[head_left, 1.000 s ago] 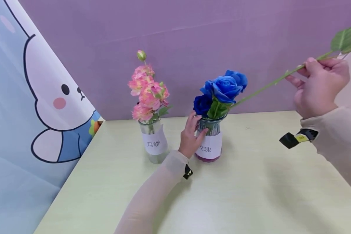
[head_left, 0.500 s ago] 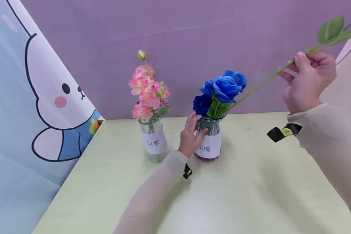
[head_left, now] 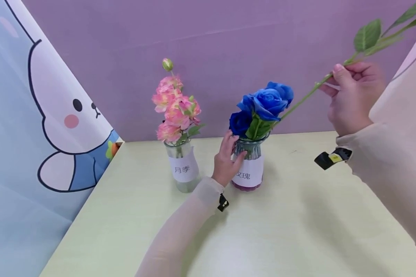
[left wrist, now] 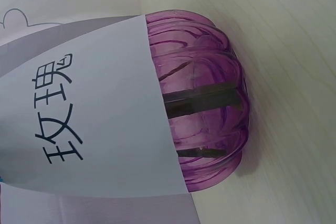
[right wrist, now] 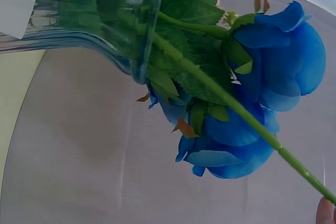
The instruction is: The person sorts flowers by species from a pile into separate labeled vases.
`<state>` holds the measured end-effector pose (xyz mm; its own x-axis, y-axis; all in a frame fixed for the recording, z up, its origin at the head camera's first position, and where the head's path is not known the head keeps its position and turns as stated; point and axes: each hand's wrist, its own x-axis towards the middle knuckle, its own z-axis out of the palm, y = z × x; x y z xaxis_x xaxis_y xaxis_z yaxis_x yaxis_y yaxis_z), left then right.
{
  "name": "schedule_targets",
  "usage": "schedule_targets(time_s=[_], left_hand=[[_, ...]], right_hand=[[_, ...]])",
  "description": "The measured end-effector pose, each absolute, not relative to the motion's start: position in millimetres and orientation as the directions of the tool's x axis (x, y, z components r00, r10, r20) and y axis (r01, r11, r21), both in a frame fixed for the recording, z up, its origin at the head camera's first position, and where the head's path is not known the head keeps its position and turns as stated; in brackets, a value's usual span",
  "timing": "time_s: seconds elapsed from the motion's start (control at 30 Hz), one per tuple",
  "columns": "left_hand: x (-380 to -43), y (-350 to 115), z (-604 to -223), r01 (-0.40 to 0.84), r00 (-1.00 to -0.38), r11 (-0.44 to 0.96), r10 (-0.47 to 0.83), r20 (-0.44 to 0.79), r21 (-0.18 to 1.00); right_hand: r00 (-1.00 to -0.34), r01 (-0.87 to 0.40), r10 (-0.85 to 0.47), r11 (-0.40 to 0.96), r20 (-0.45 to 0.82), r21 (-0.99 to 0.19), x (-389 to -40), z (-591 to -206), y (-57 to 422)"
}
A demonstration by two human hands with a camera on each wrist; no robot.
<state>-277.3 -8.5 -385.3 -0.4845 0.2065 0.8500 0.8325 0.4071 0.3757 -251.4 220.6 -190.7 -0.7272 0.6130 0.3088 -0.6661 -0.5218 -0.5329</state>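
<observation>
My left hand (head_left: pixel 226 159) holds the neck of a glass vase (head_left: pixel 254 152), fingers on its left side and thumb across the front. The vase has a white paper label (left wrist: pixel 100 114) with black characters and a purple base (left wrist: pixel 205 129). Blue roses (head_left: pixel 265 104) with green leaves stand in it. Up at the right, my right hand (head_left: pixel 357 92) pinches a long green flower stem (head_left: pixel 306 95) between thumb and fingers. The stem slants down left, and its lower end passes into the vase mouth in the right wrist view. Leaves (head_left: pixel 367 36) show above the hand; the stem's top is out of view.
Left of the vase stands a clear glass vase (head_left: pixel 183 184) with pink flowers (head_left: pixel 176 109) and its own white label. Behind the pale table (head_left: pixel 274 234) hangs a purple backdrop (head_left: pixel 208 46). A cartoon-printed cloth (head_left: pixel 14 161) is at the left.
My right hand has moved left, bringing the stem with it, and more leaves show above the hand. My left hand stays on the vase.
</observation>
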Motion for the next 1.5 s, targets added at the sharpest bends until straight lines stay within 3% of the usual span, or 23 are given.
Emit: schedule_targets(time_s=[0.27, 0.67, 1.5], left_hand=[[-276.6, -9.0, -386.4, 0.834, -0.486, 0.402, 0.211, 0.848, 0.378], [-274.6, -8.4, -385.3, 0.826, -0.496, 0.412, 0.209, 0.843, 0.384], [-271.8, -7.0, -384.3, 0.815, -0.513, 0.419, 0.2, 0.834, 0.401]], right_hand=[[-0.724, -0.681, 0.572, -0.506, 0.386, -0.529, -253.9, -193.9, 211.6], [-0.774, -0.611, 0.524, -0.472, 0.355, -0.635, -252.1, -202.2, 206.7], [-0.826, -0.543, 0.432, -0.437, 0.362, -0.717, -254.9, -227.6, 186.7]])
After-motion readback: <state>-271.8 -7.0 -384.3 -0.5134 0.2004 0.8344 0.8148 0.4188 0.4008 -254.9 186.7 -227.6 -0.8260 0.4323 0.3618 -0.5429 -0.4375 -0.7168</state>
